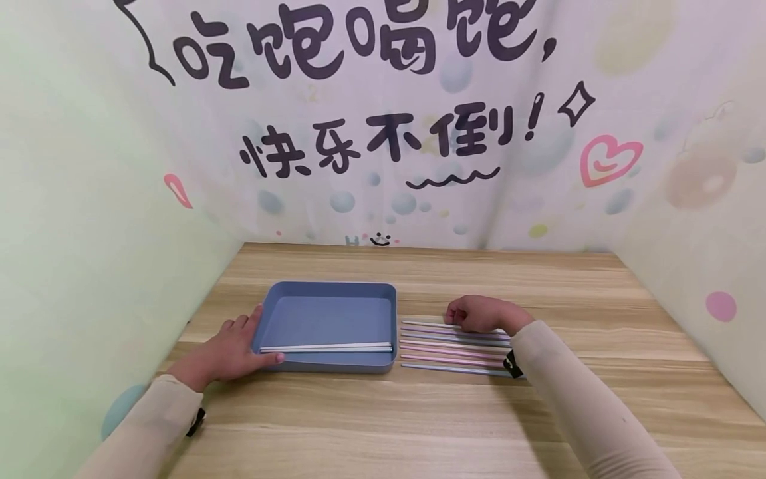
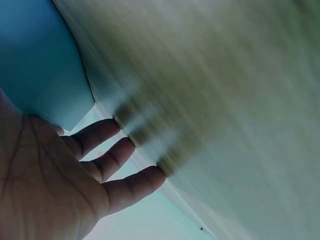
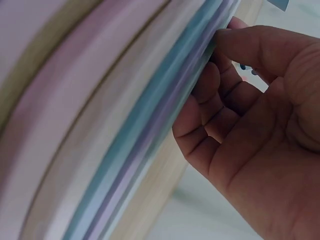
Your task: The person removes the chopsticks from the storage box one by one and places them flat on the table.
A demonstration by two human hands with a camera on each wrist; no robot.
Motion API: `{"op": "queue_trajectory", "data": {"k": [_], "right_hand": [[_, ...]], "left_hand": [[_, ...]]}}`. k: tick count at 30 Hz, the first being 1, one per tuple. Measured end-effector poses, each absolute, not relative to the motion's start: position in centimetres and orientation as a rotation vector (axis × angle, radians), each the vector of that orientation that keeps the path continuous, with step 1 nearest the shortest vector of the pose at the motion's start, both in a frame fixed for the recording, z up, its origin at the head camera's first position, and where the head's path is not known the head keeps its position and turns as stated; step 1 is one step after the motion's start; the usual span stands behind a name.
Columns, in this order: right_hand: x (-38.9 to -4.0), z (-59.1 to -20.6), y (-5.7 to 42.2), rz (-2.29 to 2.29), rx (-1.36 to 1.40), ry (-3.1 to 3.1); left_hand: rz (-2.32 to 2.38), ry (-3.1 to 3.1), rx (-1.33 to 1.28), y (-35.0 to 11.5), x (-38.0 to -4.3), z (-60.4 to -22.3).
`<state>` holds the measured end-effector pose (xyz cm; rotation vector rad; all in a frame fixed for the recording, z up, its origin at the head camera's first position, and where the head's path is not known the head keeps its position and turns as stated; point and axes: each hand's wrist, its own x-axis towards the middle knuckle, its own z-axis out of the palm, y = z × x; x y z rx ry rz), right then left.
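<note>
A blue-grey rectangular tray (image 1: 335,288) lies on the wooden table. Two white chopsticks (image 1: 335,347) lie together along its near side. My left hand (image 1: 230,349) rests at the tray's left end, thumb along the near rim, the other fingers beside the left wall; in the left wrist view its fingers (image 2: 135,187) reach down to the tabletop. Right of the tray, several pastel chopsticks (image 1: 449,350) lie in a row. My right hand (image 1: 481,313) is at the row's far side, pinching the farthest, pale green chopstick (image 3: 165,130) between thumb and curled fingers.
The wooden table (image 1: 371,426) runs back to a white printed backdrop (image 1: 383,213). A pale wall panel stands on each side. The tray's right wall is close to the left tips of the chopsticks.
</note>
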<state>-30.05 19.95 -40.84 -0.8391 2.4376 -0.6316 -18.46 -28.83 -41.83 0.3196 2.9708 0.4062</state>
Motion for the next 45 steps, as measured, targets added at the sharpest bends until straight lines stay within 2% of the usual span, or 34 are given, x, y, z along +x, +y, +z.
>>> {"op": "queue_trajectory", "data": {"k": [10,26,45], "right_hand": [[-30.1,-38.9,17.6,-0.500,-0.944,2.511],[-29.1,-35.0,7.3,-0.484,-1.127,2.411],[-28.9,-36.0,-1.7,-0.356,-1.200,2.258]], "left_hand": [[0.409,2.977,0.317,-29.1,-18.3,-41.9],[0.407,3.012,0.353,-29.2,-18.7,-42.3],[0.407,2.984,0.310,-29.2,-18.7,-42.2]]}}
